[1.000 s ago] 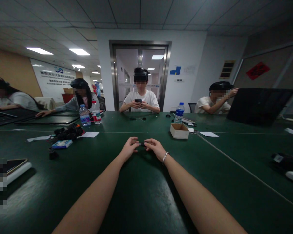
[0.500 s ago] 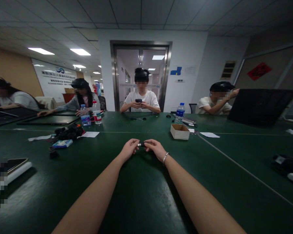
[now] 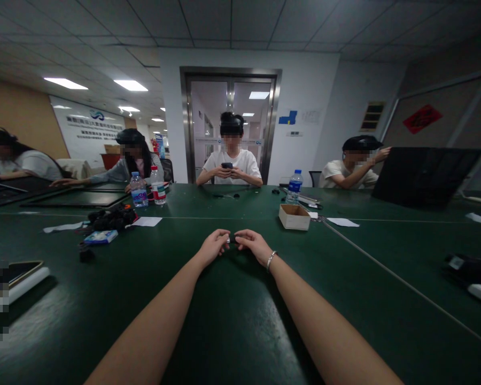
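Observation:
My left hand and my right hand meet above the green table, both closed in a pinch. Between their fingertips is a small black stick with a silver end, lying roughly level. The left fingers hold the silver end at its left and the right fingers grip the black part. Fingers cover most of it, so its exact kind does not show. A silver bracelet circles my right wrist.
An open cardboard box stands ahead to the right, near a water bottle. At left are two bottles, a heap of black gear, a blue-and-white packet and a phone. Several people wearing headsets sit around the table.
My hands have drawn slightly closer together, and less of the stick's silver end shows. The view has shifted slightly. A person's hand at left has slid further left.

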Available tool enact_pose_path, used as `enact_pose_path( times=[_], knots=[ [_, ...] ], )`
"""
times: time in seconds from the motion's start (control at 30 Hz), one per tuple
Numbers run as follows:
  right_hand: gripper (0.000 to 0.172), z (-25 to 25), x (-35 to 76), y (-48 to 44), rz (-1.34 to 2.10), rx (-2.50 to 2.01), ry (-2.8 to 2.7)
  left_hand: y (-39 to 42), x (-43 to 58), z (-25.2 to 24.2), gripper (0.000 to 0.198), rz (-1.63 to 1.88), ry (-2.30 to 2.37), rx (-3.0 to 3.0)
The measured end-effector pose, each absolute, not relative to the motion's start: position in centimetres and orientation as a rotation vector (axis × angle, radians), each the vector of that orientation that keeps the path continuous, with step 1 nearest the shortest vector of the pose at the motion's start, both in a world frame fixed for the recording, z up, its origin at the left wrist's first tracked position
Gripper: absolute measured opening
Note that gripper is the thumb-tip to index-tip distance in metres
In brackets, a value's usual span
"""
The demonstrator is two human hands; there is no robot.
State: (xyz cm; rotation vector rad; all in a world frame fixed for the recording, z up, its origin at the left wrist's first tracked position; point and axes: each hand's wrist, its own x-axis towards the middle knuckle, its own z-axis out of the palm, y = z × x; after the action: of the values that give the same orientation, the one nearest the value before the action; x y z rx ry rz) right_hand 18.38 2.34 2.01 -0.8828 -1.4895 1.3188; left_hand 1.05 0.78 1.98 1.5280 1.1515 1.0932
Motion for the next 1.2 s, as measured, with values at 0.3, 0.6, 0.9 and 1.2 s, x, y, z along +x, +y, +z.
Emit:
enact_pose_path(
  times=[0.3, 0.6, 0.9, 1.2],
  knots=[
    [0.03, 2.01, 18.34, 2.33, 1.3, -0.899, -1.492, 0.63, 1.19, 2.19, 0.034, 1.1, 1.17, 1.499],
    [0.032, 2.19, 18.36, 2.22, 1.315, -0.908, -1.497, 0.55, 1.1, 2.24, 0.033, 1.109, 1.177, 1.533],
    [0.032, 2.08, 18.39, 2.35, 1.292, -0.909, -1.516, 0.19, 1.31, 2.57, 0.033, 1.103, 1.191, 1.541],
    [0.031, 2.23, 18.27, 2.16, 1.283, -0.906, -1.504, 0.35, 1.31, 2.33, 0.03, 1.11, 1.188, 1.545]
  ],
)
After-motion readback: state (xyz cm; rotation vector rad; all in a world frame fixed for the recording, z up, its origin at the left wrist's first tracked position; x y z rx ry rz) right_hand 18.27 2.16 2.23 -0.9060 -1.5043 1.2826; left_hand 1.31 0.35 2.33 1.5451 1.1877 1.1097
